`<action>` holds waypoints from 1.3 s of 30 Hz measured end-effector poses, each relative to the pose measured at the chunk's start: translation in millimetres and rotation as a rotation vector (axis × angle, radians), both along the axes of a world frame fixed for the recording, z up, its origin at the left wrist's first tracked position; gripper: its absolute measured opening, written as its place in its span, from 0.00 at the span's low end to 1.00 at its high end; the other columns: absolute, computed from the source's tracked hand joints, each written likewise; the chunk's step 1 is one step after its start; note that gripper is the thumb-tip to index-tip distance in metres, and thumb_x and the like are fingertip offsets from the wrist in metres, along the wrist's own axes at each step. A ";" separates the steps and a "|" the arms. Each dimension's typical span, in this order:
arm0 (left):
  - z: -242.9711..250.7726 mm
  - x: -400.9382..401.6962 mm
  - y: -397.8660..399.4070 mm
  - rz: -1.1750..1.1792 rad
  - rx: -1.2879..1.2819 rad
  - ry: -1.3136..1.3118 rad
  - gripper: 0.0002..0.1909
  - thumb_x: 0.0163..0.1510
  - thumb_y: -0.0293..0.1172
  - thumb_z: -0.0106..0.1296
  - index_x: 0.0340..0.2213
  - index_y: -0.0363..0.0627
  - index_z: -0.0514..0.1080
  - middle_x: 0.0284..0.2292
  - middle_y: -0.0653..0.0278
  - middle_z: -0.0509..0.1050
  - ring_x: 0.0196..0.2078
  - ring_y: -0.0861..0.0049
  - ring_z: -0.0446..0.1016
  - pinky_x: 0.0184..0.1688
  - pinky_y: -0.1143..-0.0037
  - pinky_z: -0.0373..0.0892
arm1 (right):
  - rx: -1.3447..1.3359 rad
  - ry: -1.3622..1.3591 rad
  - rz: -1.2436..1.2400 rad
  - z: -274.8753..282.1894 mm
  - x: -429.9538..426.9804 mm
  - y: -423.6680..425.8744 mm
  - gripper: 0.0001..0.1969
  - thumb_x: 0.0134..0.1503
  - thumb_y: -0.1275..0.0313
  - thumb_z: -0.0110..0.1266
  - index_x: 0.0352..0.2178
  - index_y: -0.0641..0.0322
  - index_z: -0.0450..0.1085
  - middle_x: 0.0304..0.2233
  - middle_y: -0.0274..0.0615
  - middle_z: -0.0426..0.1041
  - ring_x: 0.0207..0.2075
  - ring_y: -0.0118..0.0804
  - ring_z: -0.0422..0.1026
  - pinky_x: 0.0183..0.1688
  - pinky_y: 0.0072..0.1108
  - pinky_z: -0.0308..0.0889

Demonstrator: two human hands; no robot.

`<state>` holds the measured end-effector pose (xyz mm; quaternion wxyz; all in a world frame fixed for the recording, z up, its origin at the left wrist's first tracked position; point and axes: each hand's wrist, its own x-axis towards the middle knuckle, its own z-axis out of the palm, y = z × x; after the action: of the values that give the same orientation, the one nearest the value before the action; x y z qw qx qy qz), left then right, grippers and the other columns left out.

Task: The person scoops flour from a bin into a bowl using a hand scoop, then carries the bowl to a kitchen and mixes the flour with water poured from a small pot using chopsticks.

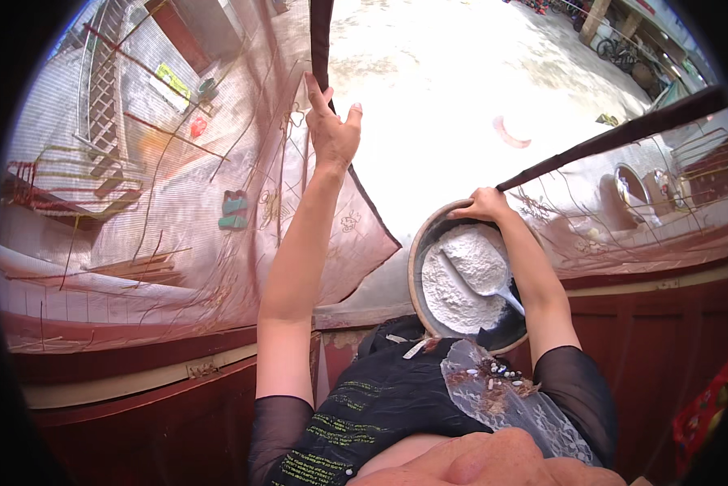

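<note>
My right hand (pixel 486 205) grips the far rim of a round basin (pixel 420 258), close against my body. White flour-like powder (pixel 446 297) lies inside, with a white plastic scoop (pixel 509 301) heaped with the powder resting on top. My left hand (pixel 334 135) is raised ahead, fingers spread, against the dark edge trim of the left mesh door curtain (pixel 351 206). The right mesh curtain (pixel 588 194) hangs beyond my right hand, its dark trim (pixel 607 143) running from near my knuckles.
Dark red door panels (pixel 151 449) stand on both sides, with a threshold (pixel 354 316) between them. Outside is a bright concrete yard (pixel 412 115). Through the left mesh show a ladder (pixel 101 103) and a pair of green slippers (pixel 234 211). Bicycles (pixel 619 51) stand far right.
</note>
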<state>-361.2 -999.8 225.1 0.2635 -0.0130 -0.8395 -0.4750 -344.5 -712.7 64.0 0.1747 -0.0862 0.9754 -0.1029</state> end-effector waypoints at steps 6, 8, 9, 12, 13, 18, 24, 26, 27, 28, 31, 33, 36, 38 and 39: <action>9.8 101.7 -66.1 0.271 0.008 0.293 0.46 0.48 0.22 0.49 0.59 0.50 0.32 0.52 0.43 0.57 0.54 0.60 0.60 0.50 0.66 0.63 | -0.024 0.028 0.062 -0.9 7.7 -10.7 0.39 0.27 0.31 0.55 0.17 0.64 0.74 0.21 0.48 0.74 0.27 0.45 0.74 0.33 0.29 0.68; 8.7 140.1 -87.9 0.334 0.045 0.324 0.44 0.48 0.22 0.48 0.59 0.45 0.34 0.51 0.45 0.58 0.55 0.61 0.59 0.50 0.66 0.63 | -0.014 0.004 0.075 7.8 5.5 -18.5 0.39 0.27 0.31 0.55 0.17 0.65 0.74 0.21 0.48 0.74 0.27 0.45 0.74 0.32 0.28 0.68; 10.0 158.8 -96.8 0.375 0.051 0.332 0.43 0.48 0.22 0.48 0.58 0.43 0.35 0.51 0.45 0.58 0.55 0.62 0.59 0.50 0.66 0.63 | 0.017 -0.037 0.055 17.8 5.5 -23.8 0.40 0.26 0.30 0.54 0.18 0.64 0.74 0.21 0.48 0.74 0.28 0.45 0.74 0.32 0.29 0.68; -24.1 205.3 -106.9 0.473 0.068 0.346 0.33 0.51 0.21 0.45 0.54 0.37 0.41 0.47 0.45 0.64 0.51 0.64 0.64 0.50 0.69 0.64 | 0.037 -0.042 0.079 10.1 -7.6 -16.3 0.41 0.26 0.30 0.54 0.17 0.64 0.74 0.21 0.49 0.74 0.27 0.45 0.74 0.31 0.29 0.68; -39.4 219.0 -107.9 0.496 0.093 0.328 0.30 0.52 0.21 0.44 0.53 0.38 0.43 0.46 0.46 0.66 0.50 0.66 0.66 0.49 0.71 0.64 | 0.041 -0.044 0.103 5.2 -13.5 -18.4 0.41 0.27 0.30 0.54 0.17 0.65 0.74 0.20 0.49 0.74 0.27 0.45 0.74 0.30 0.30 0.68; -98.6 279.7 -107.2 0.610 0.415 0.229 0.15 0.52 0.24 0.49 0.41 0.29 0.64 0.37 0.54 0.72 0.39 0.73 0.72 0.44 0.76 0.67 | -0.022 -0.077 0.115 -3.3 -19.2 -24.7 0.39 0.29 0.32 0.55 0.19 0.65 0.75 0.20 0.49 0.74 0.26 0.46 0.74 0.30 0.31 0.67; -152.4 292.9 -51.9 0.888 0.486 0.051 0.13 0.49 0.26 0.55 0.35 0.30 0.69 0.31 0.60 0.71 0.33 0.77 0.72 0.36 0.79 0.69 | 0.041 0.020 0.155 15.1 -64.4 -3.3 0.39 0.32 0.34 0.56 0.18 0.70 0.73 0.16 0.50 0.72 0.23 0.45 0.74 0.29 0.31 0.66; -151.6 300.1 -39.7 0.965 0.476 0.090 0.13 0.49 0.26 0.54 0.35 0.30 0.69 0.32 0.59 0.72 0.33 0.77 0.72 0.36 0.79 0.69 | -0.004 0.018 0.165 8.5 -73.1 6.3 0.39 0.33 0.35 0.56 0.17 0.70 0.73 0.15 0.50 0.71 0.22 0.43 0.73 0.28 0.30 0.65; -150.9 304.2 -36.8 0.992 0.467 0.129 0.12 0.49 0.26 0.54 0.34 0.30 0.69 0.32 0.58 0.72 0.33 0.77 0.72 0.37 0.79 0.69 | -0.028 0.010 0.184 6.5 -78.6 6.8 0.39 0.33 0.35 0.56 0.17 0.71 0.73 0.15 0.49 0.71 0.21 0.42 0.73 0.28 0.30 0.65; -155.3 305.9 -29.5 1.042 0.491 0.151 0.10 0.50 0.25 0.53 0.33 0.30 0.70 0.33 0.57 0.73 0.33 0.76 0.73 0.37 0.79 0.69 | -0.025 0.001 0.233 9.0 -88.7 2.0 0.39 0.33 0.35 0.56 0.17 0.71 0.73 0.15 0.49 0.71 0.21 0.42 0.73 0.28 0.30 0.65; -162.3 316.4 16.8 1.218 0.523 0.073 0.09 0.51 0.26 0.51 0.29 0.30 0.71 0.28 0.59 0.74 0.30 0.77 0.73 0.34 0.79 0.69 | 0.017 -0.064 0.317 16.3 -123.7 -4.8 0.39 0.33 0.35 0.55 0.17 0.72 0.72 0.15 0.49 0.70 0.21 0.41 0.72 0.28 0.30 0.65; -168.6 326.1 54.4 1.361 0.533 -0.034 0.10 0.51 0.29 0.50 0.26 0.29 0.71 0.24 0.60 0.74 0.27 0.77 0.73 0.32 0.79 0.68 | 0.027 -0.022 0.405 13.7 -141.0 -11.0 0.40 0.34 0.35 0.55 0.18 0.72 0.72 0.14 0.47 0.70 0.21 0.40 0.72 0.27 0.30 0.64; -165.9 337.2 104.8 1.595 0.558 -0.178 0.19 0.52 0.36 0.48 0.19 0.30 0.71 0.16 0.59 0.73 0.21 0.74 0.73 0.27 0.76 0.66 | 0.089 -0.081 0.537 40.1 -179.7 -19.9 0.39 0.33 0.34 0.56 0.20 0.70 0.73 0.18 0.50 0.72 0.25 0.43 0.74 0.30 0.32 0.65; -171.4 383.5 125.0 1.694 0.606 -0.240 0.19 0.52 0.37 0.48 0.18 0.30 0.71 0.17 0.58 0.73 0.21 0.73 0.73 0.27 0.75 0.66 | 0.082 -0.063 0.583 52.8 -160.1 -27.1 0.40 0.33 0.34 0.56 0.23 0.69 0.74 0.19 0.51 0.73 0.26 0.44 0.74 0.31 0.33 0.65; -184.1 428.0 129.6 1.748 0.598 -0.296 0.19 0.52 0.37 0.48 0.19 0.30 0.71 0.17 0.58 0.73 0.21 0.73 0.73 0.27 0.75 0.66 | 0.063 -0.042 0.594 45.9 -129.0 -26.1 0.40 0.33 0.34 0.56 0.24 0.69 0.74 0.19 0.51 0.73 0.26 0.44 0.74 0.31 0.33 0.65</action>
<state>66.8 -870.2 41.0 0.4100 0.7519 -0.4193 -0.3012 -473.5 -738.8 109.9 0.2200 -0.3602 0.9064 -0.0187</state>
